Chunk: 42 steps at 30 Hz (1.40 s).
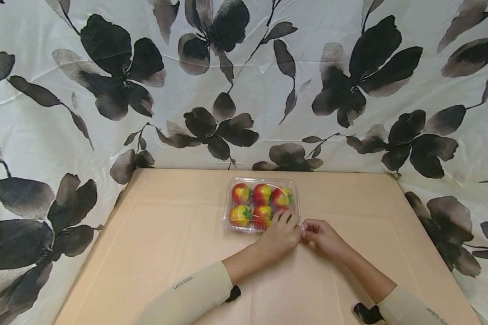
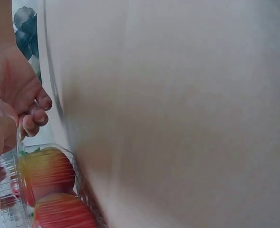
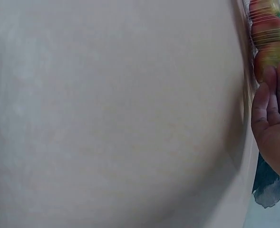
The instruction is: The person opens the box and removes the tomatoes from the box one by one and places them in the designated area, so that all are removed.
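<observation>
A clear plastic clamshell box [image 1: 247,229] stands near the table's far edge, with several red-and-yellow fruits [image 1: 262,194] in rows inside. My left hand [image 1: 279,237] lies over its front right corner, fingers bent over the lid and hiding part of a fruit. The left thumb [image 2: 4,130] comes close to the rim in the left wrist view. Just to the right, my right hand [image 1: 323,237] pinches at the same corner with thumb and forefinger. In the right wrist view, the right hand's fingers [image 3: 273,97] reach the box's end. The exact spot they pinch is too small to make out.
A light tan table [image 1: 179,216] carries the box. Behind and beside it hangs a white cloth with dark flowers [image 1: 118,72]. Both forearms wear beige sleeves [image 1: 191,293], and dark wrist devices [image 1: 368,313] sit at the cuffs.
</observation>
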### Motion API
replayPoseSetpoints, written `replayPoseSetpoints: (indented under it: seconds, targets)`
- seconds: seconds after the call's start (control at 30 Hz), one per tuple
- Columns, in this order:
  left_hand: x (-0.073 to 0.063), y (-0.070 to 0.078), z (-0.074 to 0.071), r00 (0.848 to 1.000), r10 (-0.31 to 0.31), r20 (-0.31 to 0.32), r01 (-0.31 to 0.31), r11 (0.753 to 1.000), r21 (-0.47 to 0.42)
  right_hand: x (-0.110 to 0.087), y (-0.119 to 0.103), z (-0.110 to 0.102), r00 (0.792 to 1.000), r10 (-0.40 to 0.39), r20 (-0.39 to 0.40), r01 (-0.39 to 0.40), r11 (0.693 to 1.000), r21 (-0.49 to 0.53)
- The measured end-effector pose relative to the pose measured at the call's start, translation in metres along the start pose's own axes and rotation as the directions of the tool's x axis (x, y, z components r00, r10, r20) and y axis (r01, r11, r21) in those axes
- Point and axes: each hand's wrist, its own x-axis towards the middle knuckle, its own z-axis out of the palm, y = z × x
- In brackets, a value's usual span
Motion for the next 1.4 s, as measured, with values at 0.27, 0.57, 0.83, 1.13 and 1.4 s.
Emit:
replayPoseSetpoints:
  seconds: [0.27,0.57,0.83,1.13,1.4]
  targets:
    - [0.001,-0.002,0.002,0.999,-0.034,0.009,0.034,0.999,-0.026,0.002,-0.004,0.002,1.000,-0.014,-0.028,0.013,1.000,-0.021]
    - [0.001,-0.003,0.004,0.998,-0.055,0.022,0.056,0.997,-0.045,0.003,-0.005,0.005,0.997,-0.034,-0.066,0.029,0.997,-0.077]
    - [0.002,-0.008,0.001,0.998,-0.046,0.049,0.050,0.996,-0.078,0.001,-0.006,0.008,0.999,-0.013,-0.050,0.010,0.998,-0.062]
    - [-0.001,-0.010,-0.003,0.997,-0.034,0.066,0.043,0.989,-0.144,0.002,-0.002,0.003,1.000,-0.008,-0.008,0.008,0.999,-0.036]
    - [-0.003,-0.018,-0.008,0.999,-0.015,0.049,0.025,0.978,-0.208,0.003,0.002,-0.001,0.999,-0.024,0.031,0.024,1.000,0.000]
